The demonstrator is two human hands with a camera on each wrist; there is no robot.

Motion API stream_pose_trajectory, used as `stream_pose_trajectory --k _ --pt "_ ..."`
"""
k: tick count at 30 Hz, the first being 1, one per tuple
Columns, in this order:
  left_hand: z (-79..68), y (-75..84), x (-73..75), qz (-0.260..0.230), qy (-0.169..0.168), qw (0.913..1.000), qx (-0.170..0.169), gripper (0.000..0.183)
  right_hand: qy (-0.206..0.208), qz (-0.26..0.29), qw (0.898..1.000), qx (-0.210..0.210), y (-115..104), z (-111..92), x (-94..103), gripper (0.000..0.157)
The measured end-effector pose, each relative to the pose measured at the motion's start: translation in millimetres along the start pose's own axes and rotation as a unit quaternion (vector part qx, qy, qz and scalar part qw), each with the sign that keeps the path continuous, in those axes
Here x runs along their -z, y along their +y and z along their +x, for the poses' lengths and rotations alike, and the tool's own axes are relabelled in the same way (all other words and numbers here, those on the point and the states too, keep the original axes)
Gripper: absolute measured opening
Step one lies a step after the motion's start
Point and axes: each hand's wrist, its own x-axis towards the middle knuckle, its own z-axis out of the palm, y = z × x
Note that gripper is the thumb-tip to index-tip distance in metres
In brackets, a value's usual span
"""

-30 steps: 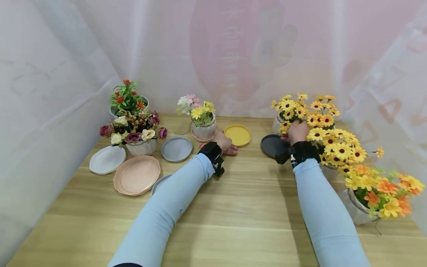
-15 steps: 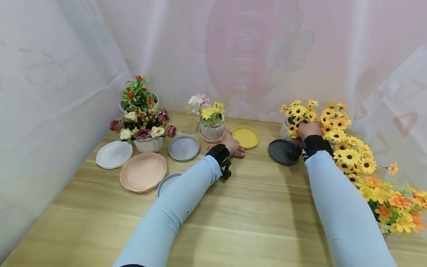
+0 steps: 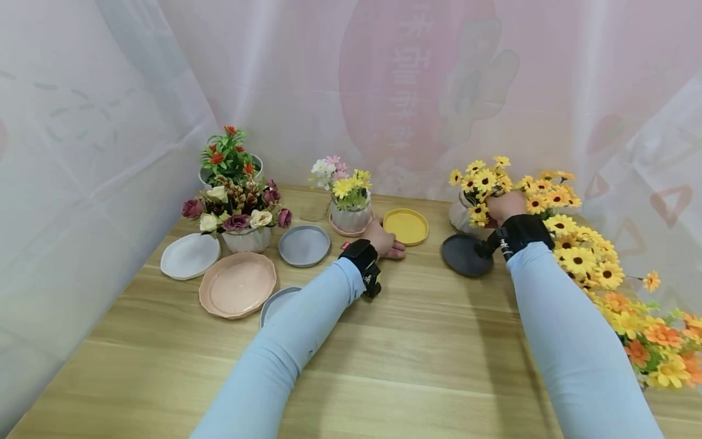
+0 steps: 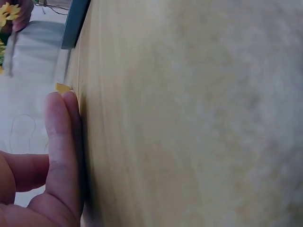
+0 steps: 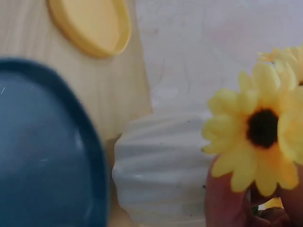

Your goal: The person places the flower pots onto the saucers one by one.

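Note:
My right hand (image 3: 506, 206) grips the rim of a white ribbed flowerpot (image 3: 462, 214) filled with yellow dark-centred flowers (image 3: 482, 180). In the right wrist view, the thumb (image 5: 227, 196) lies against the pot's rim, and a bloom (image 5: 262, 127) partly covers the other fingers. Just in front of that pot lies a black saucer (image 3: 466, 256). My left hand (image 3: 379, 239) rests on the table with straight fingers (image 4: 61, 142), close beside a yellow saucer (image 3: 406, 227). Behind it, a small pot (image 3: 351, 216) of mixed flowers stands on a pink saucer (image 3: 336, 228).
Several more yellow and orange flower plants (image 3: 592, 259) line the right side. On the left are a rose pot (image 3: 247, 239), a red-flowered plant (image 3: 226, 155), a white saucer (image 3: 190, 256), a peach saucer (image 3: 237, 285) and grey saucers (image 3: 304, 246). A fabric sheet (image 3: 263, 91) hangs behind.
The head view has swung rightward. My right hand has shifted the gripped flowerpot a little left, toward the space behind the black saucer. The left hand stays by the yellow saucer.

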Motion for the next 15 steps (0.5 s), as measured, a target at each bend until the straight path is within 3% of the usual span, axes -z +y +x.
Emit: stream_pose_trajectory --k 7,15 --pt "3.3 -2.0 -0.6 -0.001 0.000 1.0000 -0.003 0.065 -0.040 0.052 0.997 0.032 -31.4 -17.4 4.5 0.035" --pt "2.0 -1.7 0.2 -0.001 -0.001 1.0000 -0.008 0.065 -0.049 0.009 0.996 0.074 -59.1 -31.0 -7.5 0.026"
